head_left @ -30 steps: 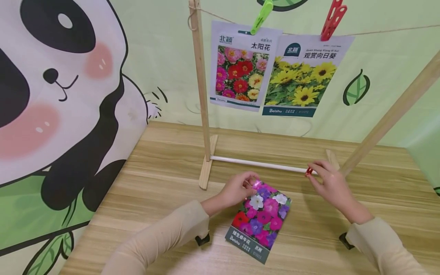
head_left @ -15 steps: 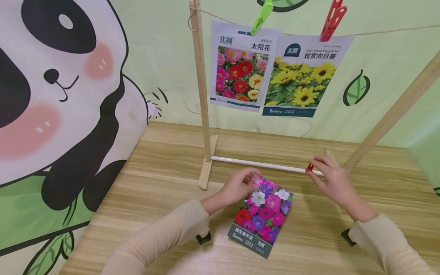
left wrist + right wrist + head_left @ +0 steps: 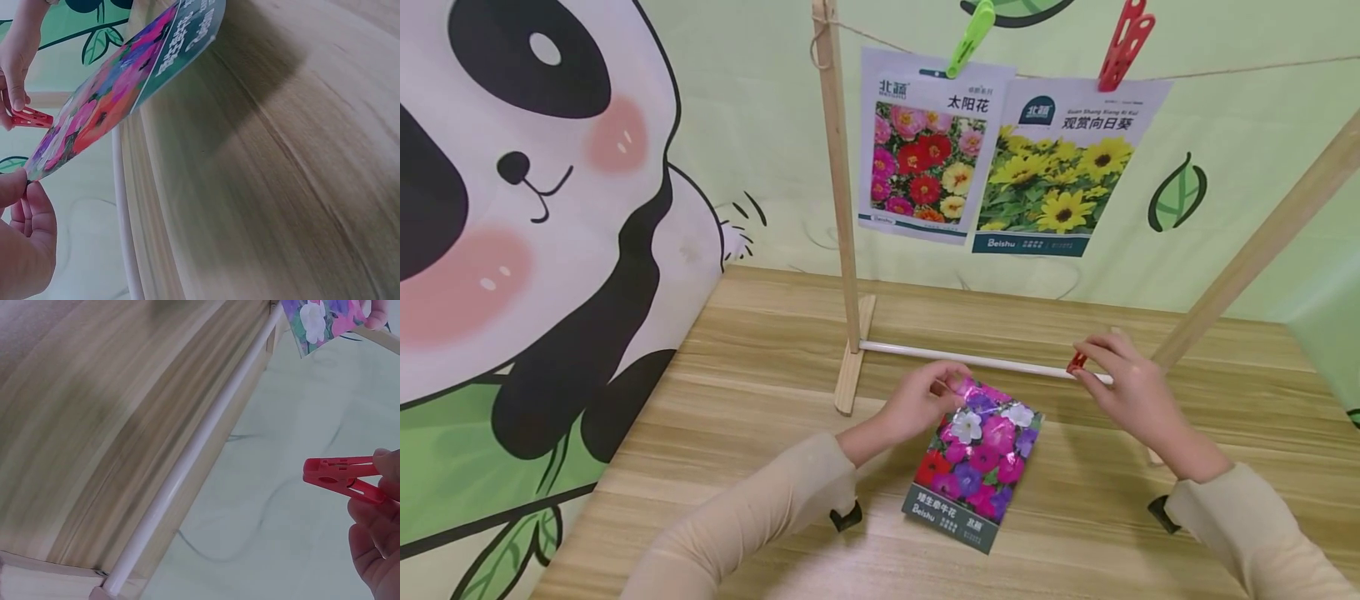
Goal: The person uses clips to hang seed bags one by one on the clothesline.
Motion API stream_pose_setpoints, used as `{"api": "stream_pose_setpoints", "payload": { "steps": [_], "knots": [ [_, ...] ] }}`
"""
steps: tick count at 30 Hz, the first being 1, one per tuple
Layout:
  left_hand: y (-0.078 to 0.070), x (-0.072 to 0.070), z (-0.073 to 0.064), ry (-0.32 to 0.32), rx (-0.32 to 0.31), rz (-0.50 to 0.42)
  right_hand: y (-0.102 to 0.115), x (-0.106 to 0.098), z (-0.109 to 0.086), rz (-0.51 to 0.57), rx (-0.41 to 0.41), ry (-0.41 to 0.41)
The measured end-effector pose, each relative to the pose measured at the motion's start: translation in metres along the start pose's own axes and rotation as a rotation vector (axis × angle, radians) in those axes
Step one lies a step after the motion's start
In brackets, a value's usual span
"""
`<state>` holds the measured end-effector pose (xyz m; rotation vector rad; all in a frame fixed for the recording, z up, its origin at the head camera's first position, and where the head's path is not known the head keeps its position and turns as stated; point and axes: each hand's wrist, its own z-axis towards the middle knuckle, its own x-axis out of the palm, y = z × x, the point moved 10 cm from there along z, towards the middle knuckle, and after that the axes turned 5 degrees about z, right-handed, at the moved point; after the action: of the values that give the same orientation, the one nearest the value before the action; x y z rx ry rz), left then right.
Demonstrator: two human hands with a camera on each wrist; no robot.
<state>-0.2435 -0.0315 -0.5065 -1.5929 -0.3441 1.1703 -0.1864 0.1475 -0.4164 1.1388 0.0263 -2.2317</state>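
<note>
My left hand [image 3: 916,406] pinches the upper left corner of a flower seed packet [image 3: 976,467] printed with pink, purple, white and red blooms. In the left wrist view the packet [image 3: 103,100] slants above the wooden tabletop, its shadow falling below. Between the thumb and fingers of my right hand [image 3: 1131,387] is a small red clothespin [image 3: 340,477], held by its handle end with the tip pointing toward the packet. Clothespin and packet are apart. Two more packets hang from a string: one of mixed flowers [image 3: 921,158] and one of yellow sunflowers [image 3: 1052,179].
A green clothespin [image 3: 972,37] and a red clothespin [image 3: 1126,50] hold the hung packets on the twine [image 3: 1247,68]. The wooden posts [image 3: 841,183] of the rack are joined low down by a white rod [image 3: 962,358]. A panda-printed backdrop [image 3: 647,208] stands behind the table.
The seed packet has risen slightly away from me and to the right with my left hand. My right hand, still holding the red clothespin, has drifted a little to the right.
</note>
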Motion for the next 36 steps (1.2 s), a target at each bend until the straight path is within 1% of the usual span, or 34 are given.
{"api": "stream_pose_setpoints", "payload": {
  "steps": [4,7,11,14,16,18,22,25,29,36],
  "knots": [
    [0.000,-0.001,0.001,0.001,-0.028,-0.017,0.002,-0.003,0.003,0.015,0.002,-0.001],
    [-0.003,-0.004,0.000,-0.002,-0.045,-0.024,0.003,-0.006,0.005,0.023,0.002,0.000],
    [-0.022,-0.012,-0.005,-0.006,-0.046,-0.023,0.003,-0.008,0.008,0.027,0.001,0.001],
    [-0.037,-0.019,-0.009,-0.015,-0.034,-0.021,0.003,-0.010,0.011,0.020,0.003,0.003],
    [-0.041,-0.021,-0.010,-0.024,-0.028,-0.021,0.004,-0.011,0.012,0.019,0.006,0.007],
    [-0.041,-0.022,-0.008,-0.032,-0.021,-0.028,0.004,-0.011,0.013,0.019,0.010,0.011],
    [-0.024,-0.018,0.001,-0.037,-0.032,-0.052,0.005,-0.014,0.015,0.033,0.015,0.010],
    [-0.013,-0.016,0.006,-0.045,-0.036,-0.052,0.006,-0.016,0.016,0.033,0.014,0.005],
    [-0.013,-0.018,0.008,-0.059,-0.031,-0.044,0.007,-0.018,0.018,0.030,0.014,0.004],
    [-0.016,-0.022,0.010,-0.072,-0.046,-0.024,0.008,-0.025,0.022,0.029,-0.003,-0.022]
  ]
}}
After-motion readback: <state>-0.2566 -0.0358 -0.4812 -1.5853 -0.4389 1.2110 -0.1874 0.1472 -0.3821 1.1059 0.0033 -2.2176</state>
